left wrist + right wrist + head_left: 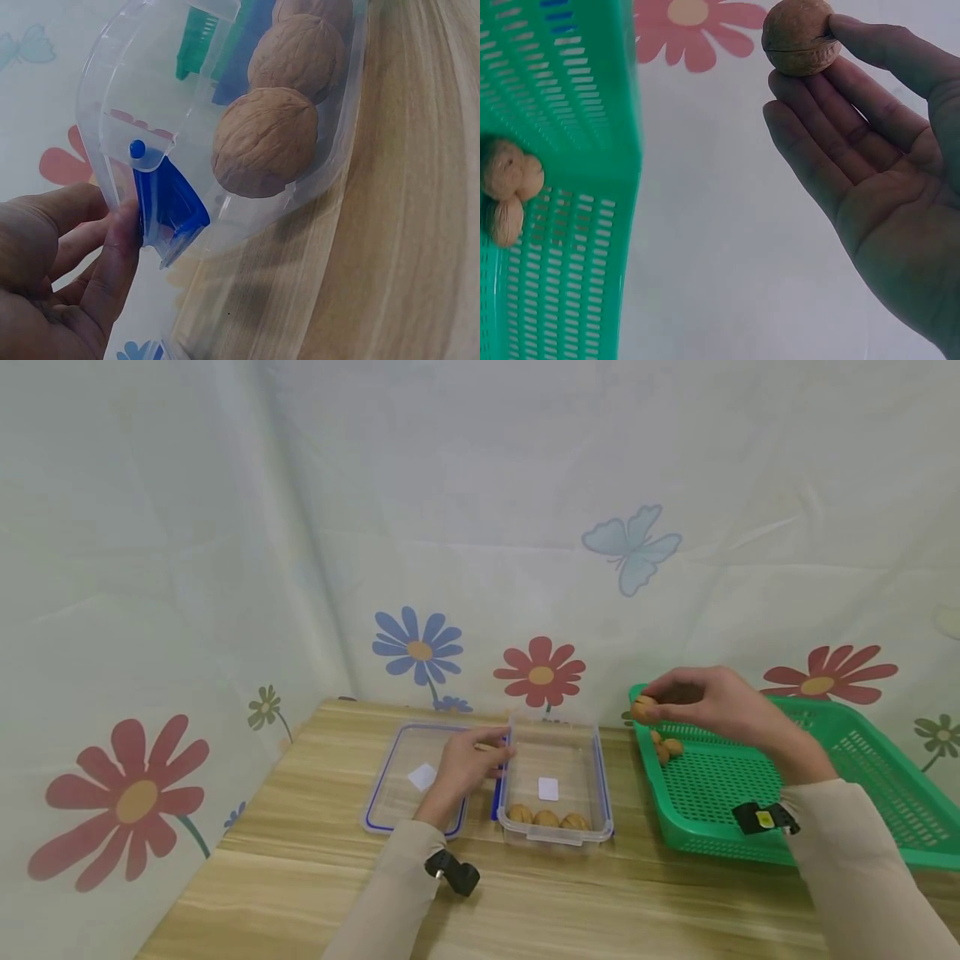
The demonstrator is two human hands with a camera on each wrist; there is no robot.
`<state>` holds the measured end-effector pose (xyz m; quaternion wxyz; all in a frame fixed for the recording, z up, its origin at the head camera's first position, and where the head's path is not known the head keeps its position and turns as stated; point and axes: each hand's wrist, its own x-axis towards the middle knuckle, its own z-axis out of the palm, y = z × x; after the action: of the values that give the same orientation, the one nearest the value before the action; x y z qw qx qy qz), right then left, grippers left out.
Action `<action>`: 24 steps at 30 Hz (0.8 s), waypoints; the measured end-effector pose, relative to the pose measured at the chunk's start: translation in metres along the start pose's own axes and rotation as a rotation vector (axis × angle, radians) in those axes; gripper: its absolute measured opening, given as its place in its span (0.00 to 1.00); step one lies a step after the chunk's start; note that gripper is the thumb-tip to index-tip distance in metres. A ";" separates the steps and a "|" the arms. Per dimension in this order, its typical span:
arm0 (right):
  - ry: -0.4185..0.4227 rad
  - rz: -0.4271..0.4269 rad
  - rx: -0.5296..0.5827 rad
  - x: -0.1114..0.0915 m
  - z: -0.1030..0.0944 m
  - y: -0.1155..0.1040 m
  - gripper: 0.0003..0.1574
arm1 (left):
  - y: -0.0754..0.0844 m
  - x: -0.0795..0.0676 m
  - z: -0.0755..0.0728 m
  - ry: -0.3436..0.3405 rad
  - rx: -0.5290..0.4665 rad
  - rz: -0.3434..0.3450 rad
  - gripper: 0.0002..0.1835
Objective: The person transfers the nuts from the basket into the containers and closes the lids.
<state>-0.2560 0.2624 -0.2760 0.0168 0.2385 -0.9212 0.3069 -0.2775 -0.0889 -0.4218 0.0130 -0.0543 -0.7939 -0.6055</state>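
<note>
My right hand [716, 703] pinches a walnut [801, 39] between thumb and fingertips, above the left rim of a green plastic basket [720, 789]. Three walnuts [504, 169] are visible lying together in that basket. My left hand [467, 762] holds the left side of a clear plastic box [553, 757], thumb and fingers at its rim beside a blue-edged locking flap [165, 199]. Three walnuts [547, 818] sit in a row along the box's near wall. A small white label [548, 789] shows on the box.
Left of the box, partly behind my left forearm, a clear lid [397, 781] with a blue seal lies flat on the wood-grain table [315, 860]. A pale curtain [465, 527] printed with flowers hangs behind the table and at its left.
</note>
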 end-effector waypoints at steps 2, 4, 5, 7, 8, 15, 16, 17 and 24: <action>0.003 0.000 0.015 -0.001 0.003 -0.003 0.21 | 0.000 0.000 0.000 -0.003 0.004 0.004 0.22; 0.007 0.000 0.035 -0.001 0.005 -0.006 0.21 | 0.001 -0.001 0.000 -0.005 0.006 0.002 0.22; 0.007 -0.009 0.046 -0.001 0.007 -0.007 0.21 | 0.001 -0.001 -0.001 -0.007 0.009 0.006 0.22; 0.011 -0.027 0.070 -0.001 0.012 -0.009 0.21 | 0.001 -0.001 -0.001 -0.007 0.009 0.005 0.22; 0.011 -0.035 0.081 -0.001 0.014 -0.010 0.20 | 0.001 -0.001 -0.001 -0.007 0.009 0.003 0.22; 0.012 -0.038 0.140 0.003 0.034 -0.020 0.21 | 0.002 -0.001 -0.001 -0.004 -0.003 -0.001 0.22; 0.014 -0.035 0.149 0.004 0.037 -0.021 0.20 | 0.002 -0.001 0.000 -0.003 -0.003 0.000 0.22; 0.016 -0.036 0.158 0.005 0.040 -0.022 0.20 | 0.001 -0.001 0.000 -0.002 -0.004 0.001 0.22; 0.016 -0.065 0.257 0.010 0.057 -0.032 0.20 | 0.001 -0.001 0.000 -0.004 -0.009 0.004 0.22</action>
<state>-0.2435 0.2031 -0.3024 0.0034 0.2662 -0.8659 0.4235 -0.2768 -0.0887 -0.4207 0.0123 -0.0571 -0.7910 -0.6091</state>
